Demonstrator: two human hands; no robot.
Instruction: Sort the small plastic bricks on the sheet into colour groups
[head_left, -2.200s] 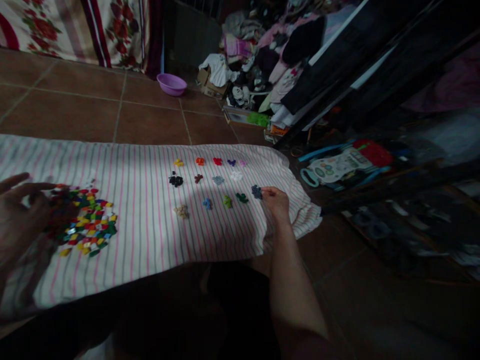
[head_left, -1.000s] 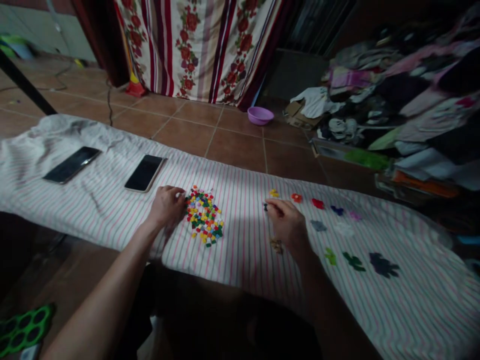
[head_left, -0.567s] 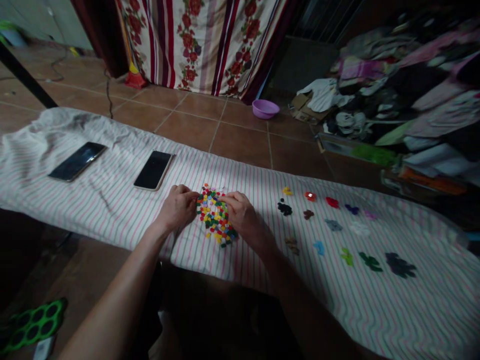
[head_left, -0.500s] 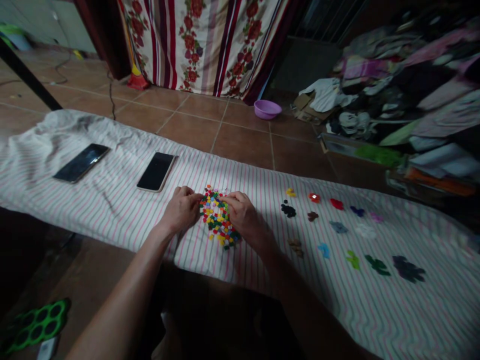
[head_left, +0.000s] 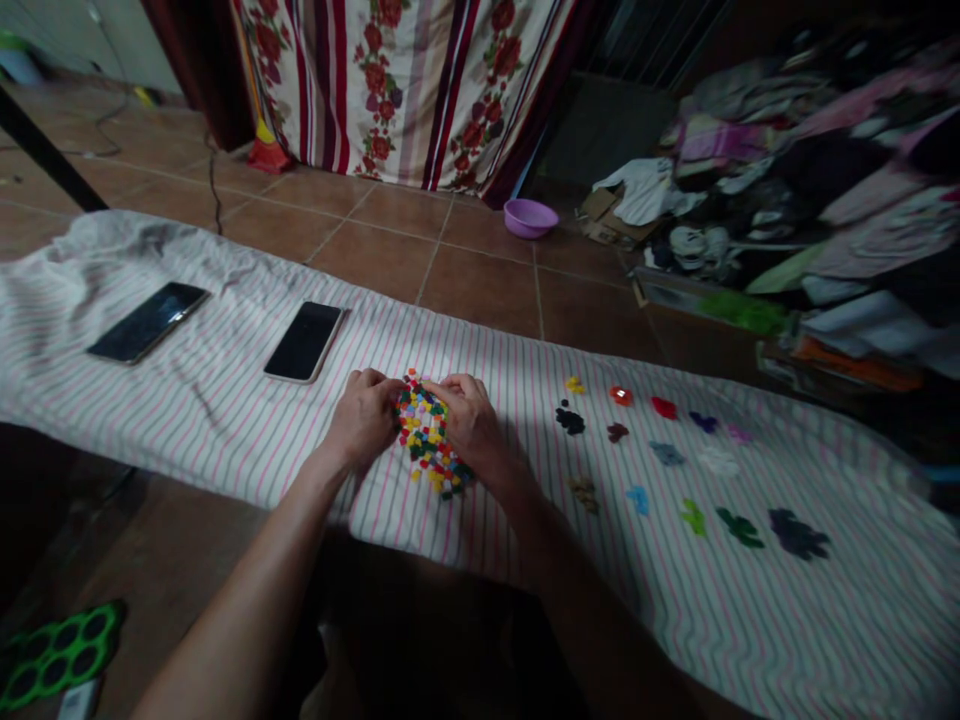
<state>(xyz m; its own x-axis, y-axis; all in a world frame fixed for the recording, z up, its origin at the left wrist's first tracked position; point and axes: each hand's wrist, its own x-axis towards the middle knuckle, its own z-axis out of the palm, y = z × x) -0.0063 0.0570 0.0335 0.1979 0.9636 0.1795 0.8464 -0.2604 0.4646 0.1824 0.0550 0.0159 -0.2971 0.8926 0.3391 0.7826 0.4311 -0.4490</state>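
A pile of small mixed-colour pieces lies on the striped cloth between my two hands. My left hand is at the pile's left edge, fingers curled together, fingertips at the pieces. On the other side, my right hand reaches over the upper right of the pile with its fingers pressed together. Whatever either hand pinches is too small to make out. To the right sit separate single-colour heaps, among them black, red, dark green and light blue.
Two dark-screened phones, one far left and one nearer, lie on the cloth. Beyond it, a purple basin stands on the tiled floor before a flowered curtain. Clothes are heaped at the right. A green tray is lower left.
The whole view has shifted slightly, so things on the cloth appear a little further left. My right fingers have moved a little leftward over the top of the pile; my left hand stays beside it.
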